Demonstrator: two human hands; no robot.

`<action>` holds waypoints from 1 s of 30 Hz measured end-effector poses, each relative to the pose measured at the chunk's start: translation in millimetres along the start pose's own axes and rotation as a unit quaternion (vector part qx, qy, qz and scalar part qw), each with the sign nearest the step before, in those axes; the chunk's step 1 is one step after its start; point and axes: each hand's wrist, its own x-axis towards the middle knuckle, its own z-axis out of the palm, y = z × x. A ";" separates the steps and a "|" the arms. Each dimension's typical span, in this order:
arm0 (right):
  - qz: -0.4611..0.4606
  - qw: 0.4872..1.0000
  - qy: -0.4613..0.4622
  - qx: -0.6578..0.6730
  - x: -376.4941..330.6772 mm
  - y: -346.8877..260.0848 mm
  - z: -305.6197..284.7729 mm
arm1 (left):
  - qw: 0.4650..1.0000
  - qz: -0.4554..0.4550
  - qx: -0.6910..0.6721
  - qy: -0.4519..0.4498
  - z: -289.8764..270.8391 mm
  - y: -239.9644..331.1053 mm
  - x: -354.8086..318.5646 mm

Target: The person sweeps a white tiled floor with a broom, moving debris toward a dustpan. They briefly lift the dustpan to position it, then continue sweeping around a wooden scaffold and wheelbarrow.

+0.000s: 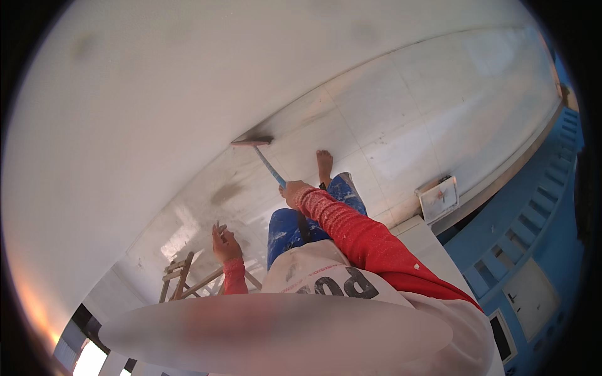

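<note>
My right hand is wrapped round the light-blue handle of a broom. The broom's pinkish head with dark bristles rests on the pale tiled floor, where it meets the white wall. Raised on the left, my left hand has its fingers drawn together. Something small and light shows at its fingertips, too small to name. Both arms wear red sleeves, the right one dusted with white. My bare foot stands on the tiles, right of the broom head.
A white rectangular container with a stained surface stands by the floor's right edge. Beyond that edge lies a drop to a blue building with a ladder-like railing. A wooden stand is at the lower left. Dark smudges mark the tiles.
</note>
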 end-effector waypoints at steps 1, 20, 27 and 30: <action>-0.008 1.000 0.014 0.021 -13.9 9.2 -6.8 | 1.000 0.007 0.008 -0.003 -0.2 -3.6 1.2; 0.296 0.923 0.239 -0.060 22.9 72.3 -136.5 | 0.986 -0.118 -0.063 -0.100 -37.9 -196.9 -8.5; 0.141 0.950 0.099 -0.262 -1.3 -175.5 78.3 | 0.970 -0.243 0.018 0.016 -110.7 -337.9 3.5; 0.085 0.948 0.059 -0.302 -35.6 -226.2 120.6 | 0.951 -0.307 0.034 0.033 -124.9 -384.8 -6.4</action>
